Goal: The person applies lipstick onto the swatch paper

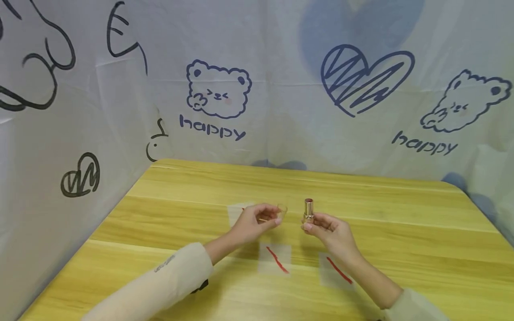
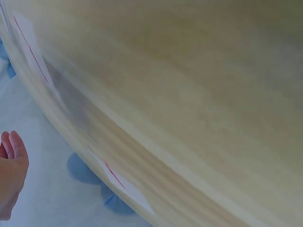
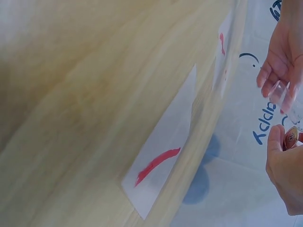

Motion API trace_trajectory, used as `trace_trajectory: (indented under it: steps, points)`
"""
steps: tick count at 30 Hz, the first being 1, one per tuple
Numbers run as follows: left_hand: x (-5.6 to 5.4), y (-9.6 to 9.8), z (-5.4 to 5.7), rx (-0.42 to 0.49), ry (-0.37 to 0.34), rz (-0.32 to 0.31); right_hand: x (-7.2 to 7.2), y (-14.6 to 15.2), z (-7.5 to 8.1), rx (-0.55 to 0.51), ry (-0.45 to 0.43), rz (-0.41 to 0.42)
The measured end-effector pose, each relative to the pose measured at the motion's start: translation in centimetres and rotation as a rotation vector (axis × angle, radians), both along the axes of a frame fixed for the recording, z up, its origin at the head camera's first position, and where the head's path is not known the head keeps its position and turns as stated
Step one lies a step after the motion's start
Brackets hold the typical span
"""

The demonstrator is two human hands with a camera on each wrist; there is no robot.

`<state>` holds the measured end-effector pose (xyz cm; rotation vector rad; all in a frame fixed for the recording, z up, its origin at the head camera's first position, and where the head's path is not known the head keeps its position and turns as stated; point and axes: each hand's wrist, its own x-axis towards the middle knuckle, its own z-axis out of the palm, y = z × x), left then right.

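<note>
In the head view my right hand (image 1: 335, 234) pinches a gold lipstick (image 1: 308, 211) by its base, upright, with the dark red tip showing at the top. To its left my left hand (image 1: 254, 223) holds a clear cap (image 1: 283, 210) between thumb and fingers, a short gap away from the lipstick. The right wrist view shows the transparent cap (image 3: 282, 96) above the lipstick's round base (image 3: 291, 138). Only part of my left hand (image 2: 13, 175) appears in the left wrist view, at the edge, and the cap is out of frame there.
Two paper pieces with red strokes, a middle one (image 1: 263, 263) and a right one (image 1: 326, 274), lie on the wooden table (image 1: 192, 187). Another paper (image 1: 234, 215) is partly hidden behind the left hand. A white drawn-on curtain (image 1: 281, 133) hangs behind the table.
</note>
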<state>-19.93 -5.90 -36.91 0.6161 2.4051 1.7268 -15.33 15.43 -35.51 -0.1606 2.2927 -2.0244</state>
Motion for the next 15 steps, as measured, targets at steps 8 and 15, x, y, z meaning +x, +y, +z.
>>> trace_trajectory:
  steps: [8,15]
  points:
    - [0.7,-0.8,-0.2,-0.015,0.026,-0.021,-0.2,0.0,-0.1,-0.041,0.007,-0.004]
    - [1.0,-1.4,0.0,-0.020,0.083,-0.045,-0.4,0.3,-0.3,0.031,0.064,0.021]
